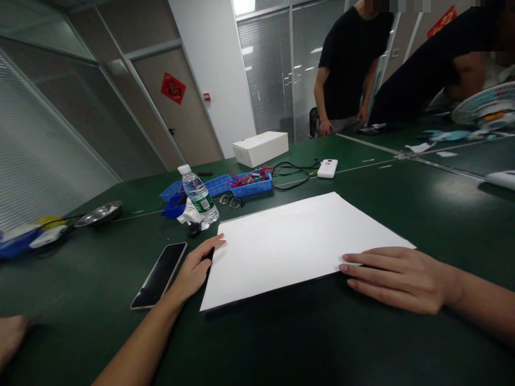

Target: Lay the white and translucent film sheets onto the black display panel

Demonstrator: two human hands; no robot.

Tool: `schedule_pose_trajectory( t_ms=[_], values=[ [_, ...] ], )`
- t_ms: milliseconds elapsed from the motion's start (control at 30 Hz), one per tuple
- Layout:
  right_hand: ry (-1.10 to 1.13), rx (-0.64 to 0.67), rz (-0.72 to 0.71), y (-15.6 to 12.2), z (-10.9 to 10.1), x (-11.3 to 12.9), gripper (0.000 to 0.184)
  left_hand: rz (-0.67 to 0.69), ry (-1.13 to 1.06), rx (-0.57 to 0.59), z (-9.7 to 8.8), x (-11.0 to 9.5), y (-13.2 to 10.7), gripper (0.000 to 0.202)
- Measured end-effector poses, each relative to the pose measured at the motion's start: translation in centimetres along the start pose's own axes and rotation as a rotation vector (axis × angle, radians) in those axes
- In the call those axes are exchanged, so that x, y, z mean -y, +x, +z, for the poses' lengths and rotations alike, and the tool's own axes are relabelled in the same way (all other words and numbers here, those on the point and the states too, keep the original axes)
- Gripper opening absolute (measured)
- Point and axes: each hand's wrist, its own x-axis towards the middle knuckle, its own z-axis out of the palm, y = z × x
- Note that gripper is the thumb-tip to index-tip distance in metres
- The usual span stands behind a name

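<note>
A large sheet of white paper [277,246] lies on the dark green table, slightly turned. My left hand [197,268] rests against its left edge, the index finger stretched onto the paper and the other fingers partly hidden. Across the near right edge, my right hand [398,276] lies flat with its fingers extended, fingertips on or beside the sheet. Neither hand lifts the paper. A black-screened phone [161,273] lies to the left of my left hand. Beyond that hand stands a water bottle [199,195] with a green label and white cap.
Blue trays [251,187], one full of red-wired parts, sit behind the paper, near glasses [231,201]. Farther back are a white box [261,149] and a white device [327,168] beside cables. A metal dish [98,213] lies left. Another person's hand [12,335] shows lower left; two people stand opposite.
</note>
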Motion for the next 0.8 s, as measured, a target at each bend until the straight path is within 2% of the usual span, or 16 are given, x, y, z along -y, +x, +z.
schedule_pose_trajectory(
  t_ms=[167, 267, 400, 567, 667, 800],
  values=[
    [0.006, 0.015, 0.008, -0.6, -0.5, -0.4, 0.036, -0.017, 0.081, -0.023, 0.3, -0.3, 0.3, 0.039],
    [0.040, -0.005, 0.130, -1.3, -0.6, -0.3, 0.037, -0.013, 0.094, -0.024, 0.3, -0.4, 0.3, 0.042],
    [0.044, -0.044, 0.265, -1.8, -0.8, 0.2, 0.041, 0.015, 0.093, -0.021, 0.5, -0.5, 0.2, 0.055],
    [0.075, -0.054, 0.343, -2.3, -0.8, 0.1, 0.054, 0.008, 0.096, 0.005, 0.5, -0.6, 0.2, 0.061],
    [0.049, -0.056, 0.329, -2.4, -0.3, -0.6, 0.060, 0.021, 0.092, 0.010, 0.5, -0.4, 0.1, 0.063],
    [-0.020, -0.050, 0.383, -2.4, 0.8, -1.3, 0.072, 0.083, 0.096, -0.013, 0.5, -0.1, 0.0, 0.057]
  ],
)
